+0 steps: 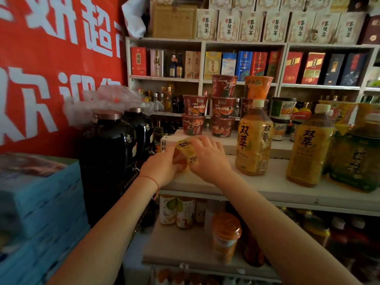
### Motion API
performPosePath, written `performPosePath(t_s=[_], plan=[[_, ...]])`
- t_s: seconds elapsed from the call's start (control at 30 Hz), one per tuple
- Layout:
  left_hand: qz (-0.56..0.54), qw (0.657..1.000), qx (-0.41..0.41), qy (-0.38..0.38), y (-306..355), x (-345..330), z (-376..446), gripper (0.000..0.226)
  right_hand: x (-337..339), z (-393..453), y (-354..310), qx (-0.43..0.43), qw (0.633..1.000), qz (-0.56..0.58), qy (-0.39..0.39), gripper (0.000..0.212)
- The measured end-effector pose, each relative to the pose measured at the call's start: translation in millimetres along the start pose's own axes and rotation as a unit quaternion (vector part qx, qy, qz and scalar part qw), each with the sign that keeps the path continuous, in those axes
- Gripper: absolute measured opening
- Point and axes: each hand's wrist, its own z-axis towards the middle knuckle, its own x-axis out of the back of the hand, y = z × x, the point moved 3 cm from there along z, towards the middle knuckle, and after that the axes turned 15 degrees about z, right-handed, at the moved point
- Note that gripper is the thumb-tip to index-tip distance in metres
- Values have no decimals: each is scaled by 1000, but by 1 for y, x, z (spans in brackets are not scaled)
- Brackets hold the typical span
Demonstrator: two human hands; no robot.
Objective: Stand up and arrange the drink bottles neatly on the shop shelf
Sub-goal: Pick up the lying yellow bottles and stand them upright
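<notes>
- A red banner (51,68) covers the left wall, dark jars (111,145) below it.
- On the white shelf (257,192), the left hand (162,169) and right hand (207,157) clasp a lying yellow bottle (185,155).
- Two upright tea bottles (254,140) stand right.

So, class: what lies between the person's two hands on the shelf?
In the head view, a bottle lying on its side sits between the left hand and right hand; both grip it.
</notes>
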Motion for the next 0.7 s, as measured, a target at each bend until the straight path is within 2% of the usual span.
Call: performPosePath(t_s=[0.1,0.17,0.23,0.3,0.37,0.43,0.53,0.63,0.7], plan=[[-23,995,-38,87,3,10,-9,53,-17,1,-7,-20,998,45,-35,81],[-30,981,-67,181,7,25,-12,37,-14,2,-9,-15,996,83,17,82],[-70,957,-96,264,10,44,-15,26,-3,4,-12,18,987,130,91,75],[-135,926,-128,330,11,64,-16,24,10,6,-17,21,967,217,135,74],[-192,899,-143,366,10,78,-12,28,20,10,-23,-12,946,289,150,76],[-224,901,-114,354,4,80,-1,36,24,19,-26,-51,934,315,159,71],[-252,934,-54,247,-6,60,14,47,22,34,-22,-118,932,303,158,69],[-345,929,-105,79,-2,25,19,74,19,43,-10,-192,924,284,170,68],[-365,922,-127,21,5,6,22,104,19,44,-6,-211,919,276,189,69]])
